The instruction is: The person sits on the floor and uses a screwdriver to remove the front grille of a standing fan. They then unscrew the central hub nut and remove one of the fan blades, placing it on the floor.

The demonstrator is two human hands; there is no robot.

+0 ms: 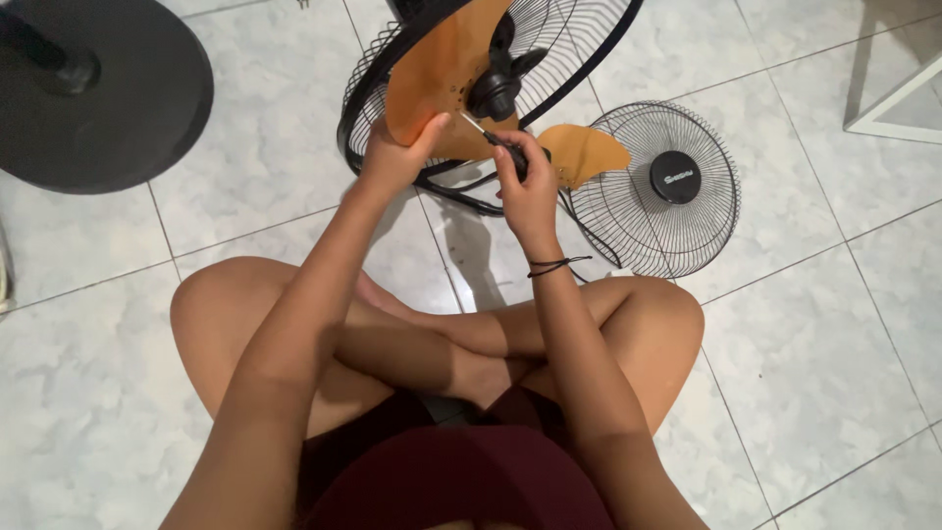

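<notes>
Fingers: L hand [392,157] clamped on orange blade [432,74] | R hand [525,182] clamped on screwdriver [491,135] | round black badge on loose grille [628,211]

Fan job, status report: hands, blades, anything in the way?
Left hand grips orange blade. Right hand holds screwdriver at hub. Front grille lies aside.
</notes>
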